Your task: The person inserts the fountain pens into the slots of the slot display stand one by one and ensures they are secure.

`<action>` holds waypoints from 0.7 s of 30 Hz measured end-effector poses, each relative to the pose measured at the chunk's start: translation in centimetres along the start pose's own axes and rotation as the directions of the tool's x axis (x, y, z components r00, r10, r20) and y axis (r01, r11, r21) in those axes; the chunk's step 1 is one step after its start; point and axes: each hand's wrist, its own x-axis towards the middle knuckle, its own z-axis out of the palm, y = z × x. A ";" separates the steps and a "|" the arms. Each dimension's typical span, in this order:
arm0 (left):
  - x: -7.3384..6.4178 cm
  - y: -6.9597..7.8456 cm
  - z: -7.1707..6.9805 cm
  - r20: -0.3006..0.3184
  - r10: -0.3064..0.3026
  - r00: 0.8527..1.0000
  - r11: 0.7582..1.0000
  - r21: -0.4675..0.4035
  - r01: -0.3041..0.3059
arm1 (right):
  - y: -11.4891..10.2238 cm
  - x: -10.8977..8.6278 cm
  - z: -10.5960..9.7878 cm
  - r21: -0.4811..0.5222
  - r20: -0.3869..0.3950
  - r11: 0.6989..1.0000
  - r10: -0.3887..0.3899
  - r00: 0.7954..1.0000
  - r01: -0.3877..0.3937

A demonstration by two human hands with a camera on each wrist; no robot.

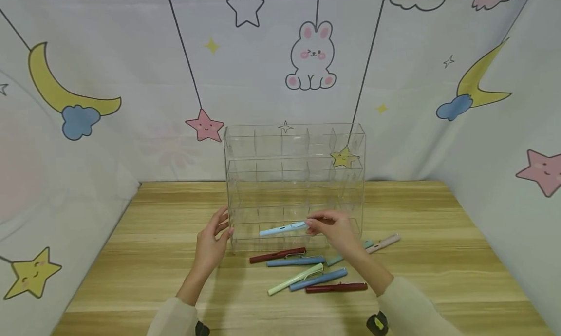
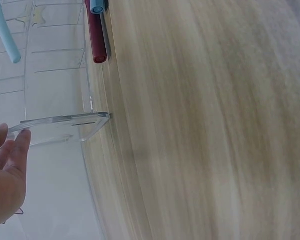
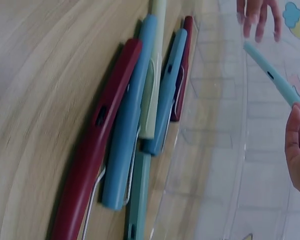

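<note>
My right hand (image 1: 330, 229) pinches a light blue pen (image 1: 280, 228) by its clip end, thumb against fingers. The pen lies nearly level in front of the lowest tier of a clear plastic organizer (image 1: 295, 184), its free end pointing left. At the organizer's left side, my left hand (image 1: 211, 242) rests with fairly straight fingers (image 2: 20, 147) against the outer wall, thumb by the front edge. Below the organizer's front lie a dark red pen (image 1: 276, 255), a blue pen (image 1: 294, 261) and a light green pen (image 1: 294, 280).
Nearer me are a second blue pen (image 1: 319, 279) and another dark red pen (image 1: 336, 288). A teal pen (image 3: 138, 192) and a beige pen (image 1: 385, 242) lie by my right forearm. Behind the wooden table (image 1: 438, 258) hangs a printed cloth (image 1: 403, 146).
</note>
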 end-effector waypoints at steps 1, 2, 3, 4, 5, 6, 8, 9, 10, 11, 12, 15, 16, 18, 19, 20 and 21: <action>0.0 0.0 0.0 -0.002 0.002 1.000 1.000 0.001 -0.002 | 0.1 0.1 0.5 -0.006 0.002 1.000 -0.002 1.000 0.002; 0.0 0.0 0.0 -0.004 0.003 1.000 1.000 0.001 -0.003 | 0.1 0.1 0.9 -0.015 0.006 1.000 -0.009 1.000 0.009; 0.0 0.0 0.0 -0.005 0.004 1.000 1.000 0.002 -0.004 | 0.2 0.2 1.4 -0.022 0.006 1.000 -0.016 1.000 0.016; 0.0 0.0 0.0 -0.005 0.004 1.000 1.000 0.003 -0.004 | 0.3 0.3 1.8 -0.025 0.006 0.999 -0.027 1.000 0.027; 0.0 0.0 0.0 -0.004 0.005 1.000 1.000 0.002 -0.005 | 0.4 0.3 2.2 -0.030 0.007 0.999 -0.035 0.999 0.036; 0.0 0.0 0.0 -0.004 0.007 1.000 1.000 0.003 -0.007 | 0.4 0.3 2.7 -0.042 0.004 0.998 -0.042 0.999 0.042; 0.0 -0.1 0.0 -0.002 0.010 1.000 1.000 0.002 -0.010 | 0.6 0.4 3.5 -0.054 -0.005 0.997 -0.058 0.998 0.058; 0.0 -0.1 0.0 -0.001 0.013 1.000 1.000 0.003 -0.013 | 0.6 0.4 3.9 -0.063 -0.014 0.996 -0.062 0.998 0.061; 0.0 -0.1 0.0 -0.001 0.015 1.000 1.000 0.003 -0.015 | 0.7 0.4 4.3 -0.072 -0.018 0.995 -0.065 0.998 0.064; 0.0 0.0 0.0 -0.001 0.017 1.000 1.000 0.003 -0.017 | 0.8 0.4 4.7 -0.090 -0.022 0.994 -0.063 0.998 0.061; 0.0 0.0 0.0 -0.002 0.018 1.000 1.000 0.004 -0.018 | 0.9 0.5 5.0 -0.105 -0.026 0.992 -0.067 0.997 0.064; 0.0 0.0 0.0 0.001 0.017 1.000 1.000 0.000 -0.017 | 1.2 0.7 5.9 -0.155 -0.031 0.985 -0.082 0.996 0.076; 0.0 0.0 0.0 0.002 0.016 1.000 1.000 -0.002 -0.016 | 1.3 0.7 6.2 -0.170 -0.031 0.982 -0.089 0.996 0.083; 0.0 0.0 0.0 0.004 0.016 1.000 1.000 -0.005 -0.016 | 1.4 0.9 6.7 -0.194 -0.031 0.976 -0.111 0.993 0.103; 0.0 0.0 0.0 0.005 0.017 1.000 1.000 -0.007 -0.017 | 1.5 1.0 6.9 -0.202 -0.031 0.973 -0.116 0.993 0.108; 0.0 0.0 0.0 0.004 0.018 1.000 1.000 -0.007 -0.018 | 1.5 1.0 7.1 -0.208 -0.031 0.972 -0.119 0.992 0.110; 0.0 0.0 0.0 0.003 0.020 1.000 1.000 -0.008 -0.020 | 1.5 1.0 7.3 -0.211 -0.030 0.970 -0.128 0.991 0.119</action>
